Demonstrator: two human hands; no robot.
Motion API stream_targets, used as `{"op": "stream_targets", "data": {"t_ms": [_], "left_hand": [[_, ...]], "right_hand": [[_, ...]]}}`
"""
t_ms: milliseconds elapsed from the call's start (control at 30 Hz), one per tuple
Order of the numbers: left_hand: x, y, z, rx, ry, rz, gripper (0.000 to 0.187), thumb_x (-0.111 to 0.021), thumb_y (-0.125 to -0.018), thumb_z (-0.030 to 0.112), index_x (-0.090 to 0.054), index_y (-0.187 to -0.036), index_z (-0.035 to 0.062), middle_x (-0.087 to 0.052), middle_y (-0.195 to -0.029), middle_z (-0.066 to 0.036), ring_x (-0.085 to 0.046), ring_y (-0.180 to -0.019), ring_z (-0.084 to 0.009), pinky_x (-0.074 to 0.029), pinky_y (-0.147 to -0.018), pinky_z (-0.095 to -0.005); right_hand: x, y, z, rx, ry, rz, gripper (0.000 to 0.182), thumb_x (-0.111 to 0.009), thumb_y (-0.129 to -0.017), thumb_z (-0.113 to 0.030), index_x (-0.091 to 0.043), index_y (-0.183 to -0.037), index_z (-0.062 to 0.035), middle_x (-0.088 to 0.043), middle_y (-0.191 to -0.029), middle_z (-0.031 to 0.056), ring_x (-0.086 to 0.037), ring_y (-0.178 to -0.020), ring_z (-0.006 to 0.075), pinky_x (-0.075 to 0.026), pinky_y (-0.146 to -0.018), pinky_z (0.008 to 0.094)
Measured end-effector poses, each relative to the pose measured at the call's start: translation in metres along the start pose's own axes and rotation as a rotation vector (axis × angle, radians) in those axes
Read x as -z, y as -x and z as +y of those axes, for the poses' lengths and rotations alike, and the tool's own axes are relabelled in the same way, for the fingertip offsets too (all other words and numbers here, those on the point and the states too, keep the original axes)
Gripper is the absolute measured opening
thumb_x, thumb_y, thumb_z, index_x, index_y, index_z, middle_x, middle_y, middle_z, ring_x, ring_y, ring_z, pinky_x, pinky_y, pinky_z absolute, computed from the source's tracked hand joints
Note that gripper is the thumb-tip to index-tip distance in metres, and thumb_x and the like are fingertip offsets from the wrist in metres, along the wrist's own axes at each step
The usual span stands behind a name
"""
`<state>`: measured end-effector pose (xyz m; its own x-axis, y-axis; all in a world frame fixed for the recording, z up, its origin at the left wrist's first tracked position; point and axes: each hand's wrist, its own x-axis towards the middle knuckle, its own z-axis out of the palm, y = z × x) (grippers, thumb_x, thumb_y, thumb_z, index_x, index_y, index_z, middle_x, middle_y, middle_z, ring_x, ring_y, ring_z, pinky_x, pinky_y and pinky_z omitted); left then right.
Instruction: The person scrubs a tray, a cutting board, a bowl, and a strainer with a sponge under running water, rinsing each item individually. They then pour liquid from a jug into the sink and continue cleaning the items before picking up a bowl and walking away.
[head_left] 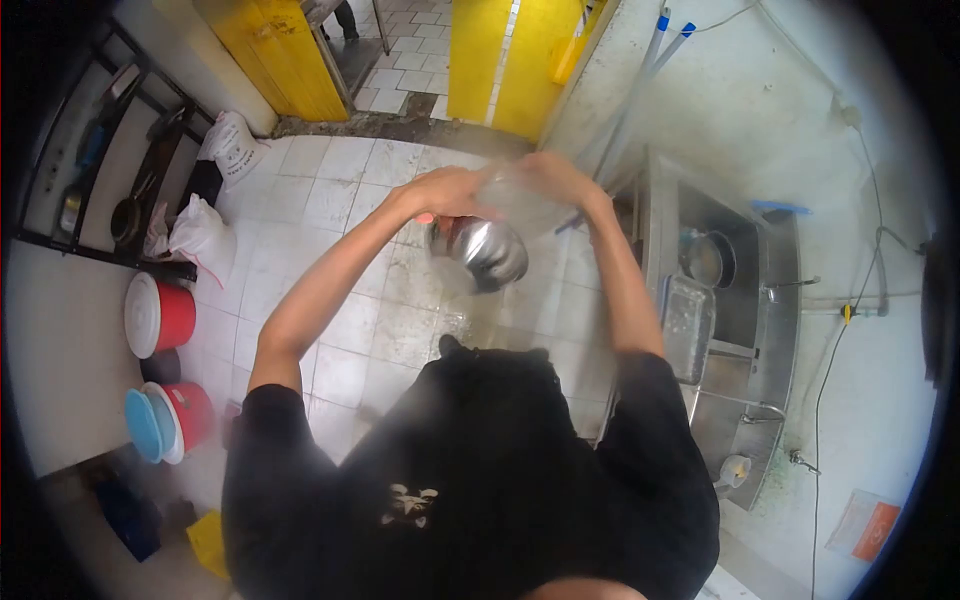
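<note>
My left hand (447, 190) is held out in front of me, fingers closed at the top of a shiny rounded metal vessel (487, 258). That vessel hangs tilted over the tiled floor, with a reddish patch at its near left side. My right hand (560, 178) is closed at the far side of a hazy, see-through plastic piece (522, 200), smeared by motion. The plastic lies between both hands and overlaps the top of the metal vessel; whether it is a bag or a tub I cannot tell.
A steel sink (720, 270) runs along the right wall, with a round pan (712, 258) and a clear tray (688, 328). Blue-tipped poles (640, 85) lean there. Lidded red buckets (178, 318), white sacks (203, 240) and a black shelf (120, 170) stand left. Yellow doors (480, 60) are ahead.
</note>
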<state>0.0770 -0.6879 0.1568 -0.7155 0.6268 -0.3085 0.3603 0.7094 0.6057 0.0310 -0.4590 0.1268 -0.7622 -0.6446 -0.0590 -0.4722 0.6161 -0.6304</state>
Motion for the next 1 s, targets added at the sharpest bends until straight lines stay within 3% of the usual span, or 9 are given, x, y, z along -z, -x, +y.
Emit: {"op": "stream_targets", "data": {"t_ms": [233,300,333,433,700,833,900,933,1000], "left_hand": [[-0.023,-0.036,-0.042,0.096,0.423,-0.446,0.059,-0.053,-0.090,0.049,-0.051,-0.118,-0.0029,-0.062,-0.075,-0.008,-0.060,-0.048,-0.0172,-0.048,-0.045,-0.0296],[-0.045,-0.051,-0.053,0.061,0.519,-0.184,0.051,-0.049,-0.094,0.044,-0.055,-0.110,-0.0035,-0.063,-0.080,-0.010,-0.062,-0.059,-0.0141,-0.049,-0.052,-0.0252],[-0.026,-0.035,-0.013,0.252,0.575,-0.307,0.047,-0.045,-0.097,0.041,-0.056,-0.110,-0.0028,-0.063,-0.085,-0.007,-0.060,-0.076,-0.0097,-0.049,-0.068,-0.0250],[-0.071,-0.072,-0.062,0.045,0.503,-0.120,0.043,-0.046,-0.098,0.038,-0.059,-0.105,-0.0019,-0.061,-0.083,-0.001,-0.053,-0.082,-0.0060,-0.045,-0.074,-0.0243],[-0.087,-0.100,-0.059,0.093,0.330,-0.225,0.037,-0.050,-0.095,0.036,-0.059,-0.087,0.0010,-0.056,-0.072,0.000,-0.047,-0.066,-0.0100,-0.043,-0.063,-0.0288],[-0.106,-0.103,-0.053,0.201,0.383,-0.246,0.035,-0.049,-0.096,0.034,-0.057,-0.083,0.0022,-0.053,-0.070,0.002,-0.044,-0.063,-0.0080,-0.040,-0.058,-0.0270],[-0.107,-0.088,-0.040,0.260,0.405,-0.253,0.032,-0.049,-0.097,0.031,-0.055,-0.081,0.0044,-0.049,-0.069,0.004,-0.041,-0.061,-0.0057,-0.038,-0.054,-0.0246],[-0.107,-0.080,-0.036,0.288,0.400,-0.197,0.032,-0.049,-0.097,0.031,-0.054,-0.079,0.0046,-0.048,-0.067,0.004,-0.040,-0.059,-0.0060,-0.037,-0.052,-0.0253],[-0.107,-0.074,-0.037,0.307,0.395,-0.132,0.033,-0.049,-0.097,0.031,-0.053,-0.078,0.0049,-0.046,-0.065,0.004,-0.038,-0.057,-0.0064,-0.036,-0.051,-0.0260]], "right_hand": [[-0.019,-0.004,-0.014,-0.070,0.131,0.039,0.035,-0.074,-0.074,-0.028,-0.052,-0.093,-0.0071,-0.065,-0.087,0.0158,-0.061,-0.086,0.0347,-0.046,-0.072,0.0419],[-0.031,-0.007,0.010,-0.015,0.172,0.050,0.039,-0.074,-0.073,-0.034,-0.053,-0.095,-0.0090,-0.065,-0.089,0.0137,-0.061,-0.090,0.0344,-0.045,-0.073,0.0431],[-0.030,-0.003,0.011,-0.001,0.166,0.007,0.041,-0.074,-0.073,-0.037,-0.054,-0.095,-0.0095,-0.065,-0.089,0.0126,-0.061,-0.091,0.0342,-0.045,-0.074,0.0433],[-0.044,-0.001,0.050,0.073,0.099,-0.013,0.037,-0.071,-0.077,-0.036,-0.054,-0.098,-0.0100,-0.064,-0.091,0.0118,-0.062,-0.086,0.0310,-0.047,-0.071,0.0419],[-0.045,0.036,0.090,-0.095,-0.199,-0.137,0.037,-0.072,-0.076,-0.031,-0.057,-0.104,-0.0107,-0.064,-0.098,0.0096,-0.062,-0.095,0.0251,-0.048,-0.079,0.0380],[-0.054,0.131,0.194,-0.059,-0.161,0.419,0.030,-0.070,-0.077,-0.020,-0.059,-0.103,-0.0103,-0.063,-0.098,0.0107,-0.061,-0.097,0.0252,-0.047,-0.083,0.0365],[-0.044,0.214,0.255,-0.186,0.176,0.616,0.025,-0.067,-0.072,-0.012,-0.063,-0.096,-0.0087,-0.064,-0.103,0.0124,-0.060,-0.099,0.0293,-0.048,-0.084,0.0400],[-0.006,0.248,0.228,-0.591,0.250,0.331,0.024,-0.064,-0.075,-0.015,-0.063,-0.098,-0.0095,-0.064,-0.105,0.0131,-0.060,-0.101,0.0289,-0.047,-0.086,0.0412],[-0.018,0.306,0.313,-0.789,0.470,0.241,0.020,-0.055,-0.081,-0.019,-0.065,-0.097,-0.0107,-0.063,-0.103,0.0149,-0.060,-0.098,0.0322,-0.047,-0.083,0.0440]]}}
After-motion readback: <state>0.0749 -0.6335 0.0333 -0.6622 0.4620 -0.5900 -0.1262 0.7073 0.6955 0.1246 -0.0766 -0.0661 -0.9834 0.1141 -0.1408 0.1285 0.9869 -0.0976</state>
